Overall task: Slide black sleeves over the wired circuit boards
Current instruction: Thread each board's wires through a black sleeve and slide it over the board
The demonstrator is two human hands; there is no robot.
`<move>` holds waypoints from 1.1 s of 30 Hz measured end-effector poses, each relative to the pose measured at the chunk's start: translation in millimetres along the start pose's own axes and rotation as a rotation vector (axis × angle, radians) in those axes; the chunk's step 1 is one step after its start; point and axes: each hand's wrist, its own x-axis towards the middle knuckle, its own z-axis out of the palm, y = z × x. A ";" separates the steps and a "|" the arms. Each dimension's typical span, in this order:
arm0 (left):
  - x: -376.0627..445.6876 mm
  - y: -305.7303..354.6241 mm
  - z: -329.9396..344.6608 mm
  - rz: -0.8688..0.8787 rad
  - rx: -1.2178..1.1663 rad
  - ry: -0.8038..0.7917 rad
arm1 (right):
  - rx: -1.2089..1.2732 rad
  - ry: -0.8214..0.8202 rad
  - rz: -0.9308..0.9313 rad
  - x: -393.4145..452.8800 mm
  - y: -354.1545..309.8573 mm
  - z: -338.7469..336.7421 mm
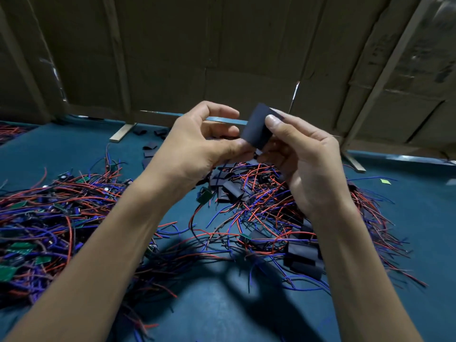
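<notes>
The job looks partly done. On the right of the counter lies a heap of red and blue wires with many black sleeves already on, the sleeved pile; more sleeved pieces sit in the middle, just under the hands. On the left, a bigger tangle of bare boards shows green boards with no covering, so plenty seems left to do. A few loose sleeves lie near the cardboard wall at the back.

One sleeve is held up above the counter, between both hands. The right hand pinches it, thumb on its near face and fingers behind. The left hand has its fingers curled, thumb and forefinger meeting at the sleeve's lower left edge; whether it holds a board or wires there I cannot tell, since the spot is hidden behind the fingers. A small pale bit shows just under the sleeve, too small to identify. By my judgement, a board is about to go in or is just starting.
</notes>
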 end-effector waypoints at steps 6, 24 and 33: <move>-0.3 -4.6 3.1 0.016 0.128 -0.123 | -0.007 -0.261 0.085 -2.7 -4.6 -15.9; -3.7 -10.1 -0.6 -0.271 0.040 -0.508 | 0.231 -0.167 0.092 3.7 -7.4 -29.2; -3.2 -0.2 -13.1 -0.256 -0.146 -0.387 | 0.024 -0.018 0.070 5.3 -0.5 -21.6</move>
